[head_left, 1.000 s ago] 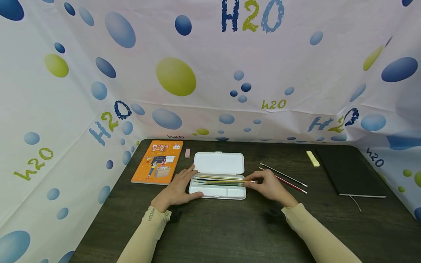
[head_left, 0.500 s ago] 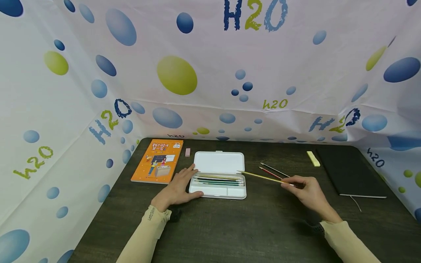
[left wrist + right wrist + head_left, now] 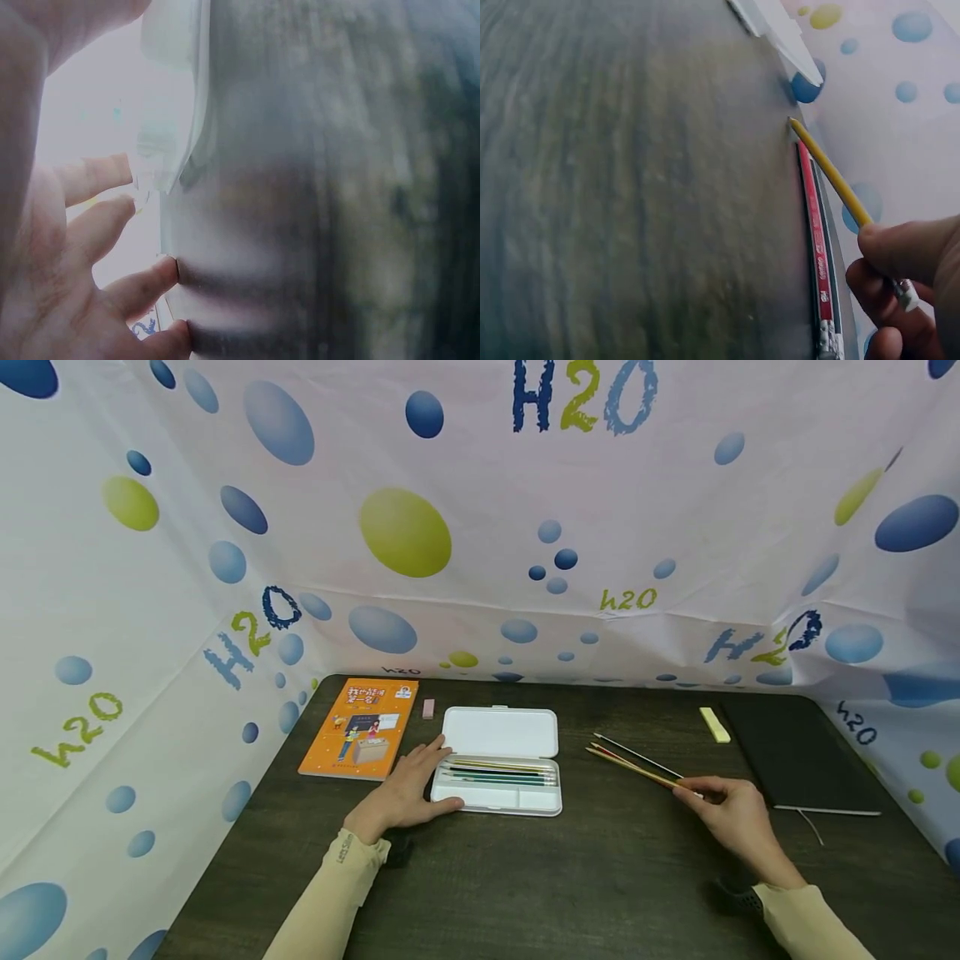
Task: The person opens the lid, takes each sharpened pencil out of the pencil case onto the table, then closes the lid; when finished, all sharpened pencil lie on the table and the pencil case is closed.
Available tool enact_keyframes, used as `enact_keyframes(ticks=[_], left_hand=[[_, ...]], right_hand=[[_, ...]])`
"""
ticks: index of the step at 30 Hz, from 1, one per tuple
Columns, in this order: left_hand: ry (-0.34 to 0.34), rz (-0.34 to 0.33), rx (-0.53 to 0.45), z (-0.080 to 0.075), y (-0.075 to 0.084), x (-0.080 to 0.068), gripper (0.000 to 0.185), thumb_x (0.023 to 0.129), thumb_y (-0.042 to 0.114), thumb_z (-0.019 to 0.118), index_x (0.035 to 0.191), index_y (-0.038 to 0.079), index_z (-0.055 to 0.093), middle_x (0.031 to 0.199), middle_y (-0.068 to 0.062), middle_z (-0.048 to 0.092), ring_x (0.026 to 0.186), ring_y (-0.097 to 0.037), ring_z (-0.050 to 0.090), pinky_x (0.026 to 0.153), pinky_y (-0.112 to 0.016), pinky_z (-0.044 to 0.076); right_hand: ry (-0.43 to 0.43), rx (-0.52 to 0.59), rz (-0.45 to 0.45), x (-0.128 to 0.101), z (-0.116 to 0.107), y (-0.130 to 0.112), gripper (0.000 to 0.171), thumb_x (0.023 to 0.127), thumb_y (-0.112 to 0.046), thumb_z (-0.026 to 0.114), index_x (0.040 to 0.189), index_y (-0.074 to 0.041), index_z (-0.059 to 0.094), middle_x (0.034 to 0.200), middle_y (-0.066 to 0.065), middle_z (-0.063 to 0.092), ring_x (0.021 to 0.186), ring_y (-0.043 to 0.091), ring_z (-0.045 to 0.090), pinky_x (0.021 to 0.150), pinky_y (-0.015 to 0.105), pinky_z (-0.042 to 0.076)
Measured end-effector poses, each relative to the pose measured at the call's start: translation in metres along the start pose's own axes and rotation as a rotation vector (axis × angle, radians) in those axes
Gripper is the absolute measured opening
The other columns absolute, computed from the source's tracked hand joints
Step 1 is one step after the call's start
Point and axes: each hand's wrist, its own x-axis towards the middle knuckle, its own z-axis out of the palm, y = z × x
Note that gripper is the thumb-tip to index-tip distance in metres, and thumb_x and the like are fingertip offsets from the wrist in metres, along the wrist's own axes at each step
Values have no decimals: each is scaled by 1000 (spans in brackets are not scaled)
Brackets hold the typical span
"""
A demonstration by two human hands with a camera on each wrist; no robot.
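- Yellow pencil [image 3: 633, 764]: slim, long, metal ferrule at the held end [image 3: 829, 171], angled low over the counter [image 3: 570, 860], just above the red pencil [image 3: 617, 755] and black pencil [image 3: 637, 754].
- Right hand [image 3: 731, 814] pinches its rear end.
- Left hand [image 3: 405, 789] lies flat, fingers relaxed, against the open white pencil case [image 3: 501, 760].

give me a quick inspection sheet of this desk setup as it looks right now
surface: dark wood-grain table
job's things: open white pencil case holding pencils; yellow pencil beside a red pencil and a black pencil
clutter: orange book, pink eraser, yellow eraser, black notebook
grippers: left hand rests on the case's left end; right hand pinches the yellow pencil
cables: nothing seen
surroundings: bubble-print H2O cloth on three sides
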Motion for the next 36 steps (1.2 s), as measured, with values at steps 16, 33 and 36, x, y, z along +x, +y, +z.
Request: enact_keyframes(ticks=[16, 33, 36], left_hand=[[4, 15, -8, -2, 1, 0, 95, 85, 65, 67, 157, 14, 32, 166, -6, 15, 149, -37, 18, 118, -60, 15], [3, 19, -19, -3, 3, -1, 94, 85, 65, 67, 156, 14, 33, 166, -6, 16, 149, -40, 18, 118, -61, 16], [8, 19, -21, -2, 2, -1, 93, 85, 65, 67, 156, 14, 34, 166, -7, 16, 148, -41, 18, 118, -61, 16]], right_hand=[[-32, -207, -198, -3, 7, -9, 6, 77, -9, 83, 78, -12, 79, 77, -3, 65, 69, 20, 54, 59, 38, 43], [-64, -219, -215, 4, 1, -16, 8, 77, -15, 85, 82, -12, 79, 74, -5, 60, 66, 15, 53, 57, 33, 43], [-60, -221, -252, 11, 2, -23, 9, 78, -17, 85, 83, -11, 79, 74, -3, 58, 65, 14, 50, 56, 33, 41]])
